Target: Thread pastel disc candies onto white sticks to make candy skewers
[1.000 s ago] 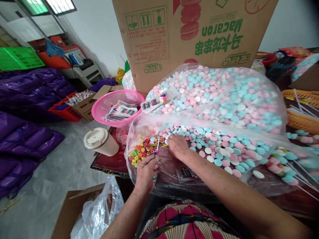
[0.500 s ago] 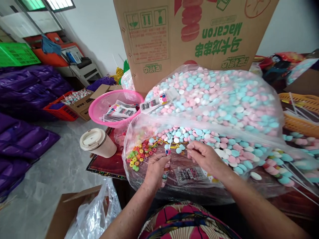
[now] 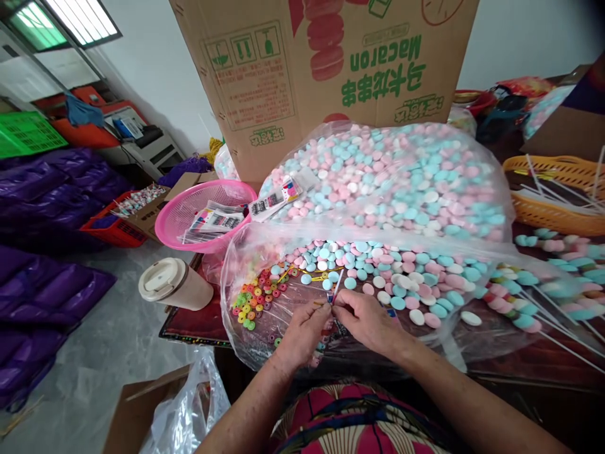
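Note:
Closed around a wrapped candy skewer (image 3: 323,344) is my left hand (image 3: 302,329). The candies hang below its fingers, and a white stick (image 3: 338,284) points up from the top. My right hand (image 3: 367,320) meets the left at the wrapper's neck, its fingertips pinched. A thin gold twist tie (image 3: 318,303) shows at the neck; the fingers partly hide it. Beyond the hands lie more gold twist ties (image 3: 326,275). Pink, blue and white tablet candies (image 3: 406,284) spread to the right, and coloured ring candies (image 3: 259,295) to the left.
A clear bag of tablet candies (image 3: 392,183) lies before a large cardboard box (image 3: 302,94). At left stand a pink basket (image 3: 165,221) with printed wrappers (image 3: 220,221) and a lidded cup (image 3: 189,287). Finished skewers (image 3: 529,302) and an orange basket (image 3: 539,211) are at right.
My right hand has moved left and down to meet my left hand at the wrapper's neck. The stick now leans more to the right. The whole view has shifted slightly.

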